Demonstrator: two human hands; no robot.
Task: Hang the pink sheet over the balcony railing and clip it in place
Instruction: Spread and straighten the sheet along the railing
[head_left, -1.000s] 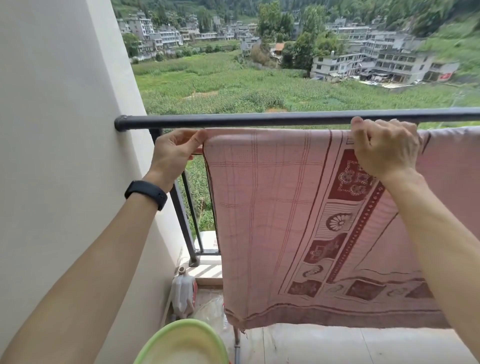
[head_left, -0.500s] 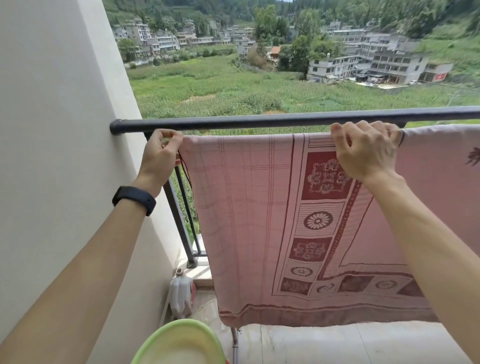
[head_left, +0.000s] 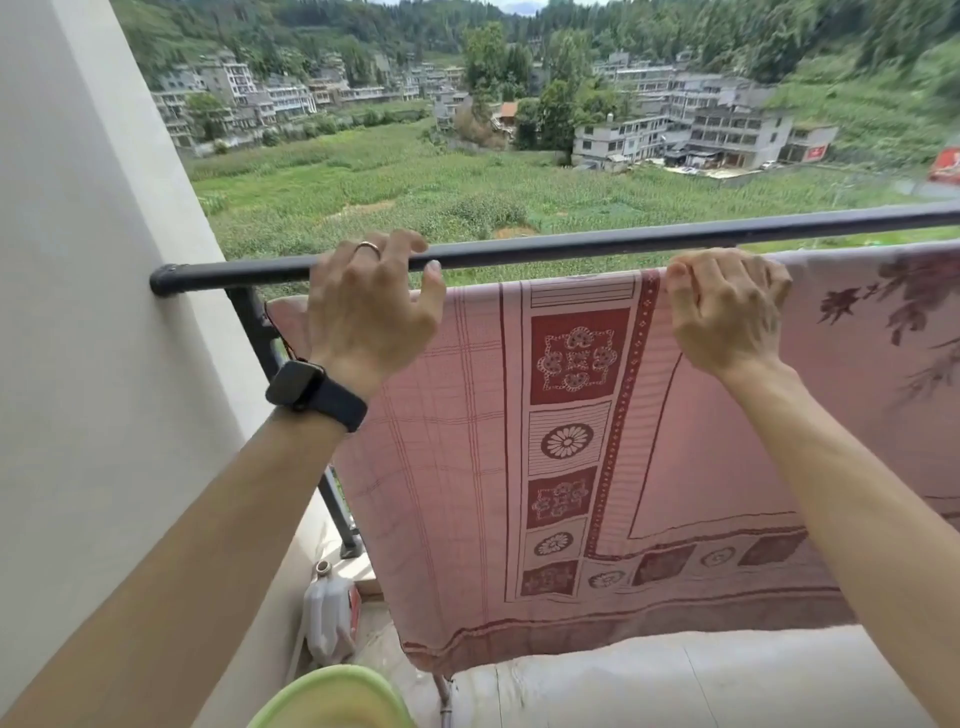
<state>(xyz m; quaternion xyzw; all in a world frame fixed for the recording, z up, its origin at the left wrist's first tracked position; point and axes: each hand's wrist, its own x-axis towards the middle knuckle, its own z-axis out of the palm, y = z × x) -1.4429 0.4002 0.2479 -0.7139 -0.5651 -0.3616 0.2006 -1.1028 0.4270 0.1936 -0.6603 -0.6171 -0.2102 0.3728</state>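
Observation:
The pink sheet (head_left: 597, 467), with dark red patterned bands, hangs down on the balcony side from just below the black railing bar (head_left: 571, 244). Its left edge lies close to the wall. My left hand (head_left: 371, 306) is in front of the sheet's top left part, with spread fingers reaching up over the bar; it wears a ring and a dark watch. My right hand (head_left: 722, 306) has its fingers curled over the sheet's top edge further right. No clip shows.
A white wall (head_left: 78, 364) stands close on the left where the bar ends. A black railing post (head_left: 260, 338) runs down beside it. On the floor stand a white plastic jug (head_left: 330, 618) and a green basin (head_left: 332, 696). Fields and buildings lie far below.
The sheet has slid left toward the wall. My left hand has let go of the sheet's left corner and risen onto the bar. My right hand keeps its hold on the top edge.

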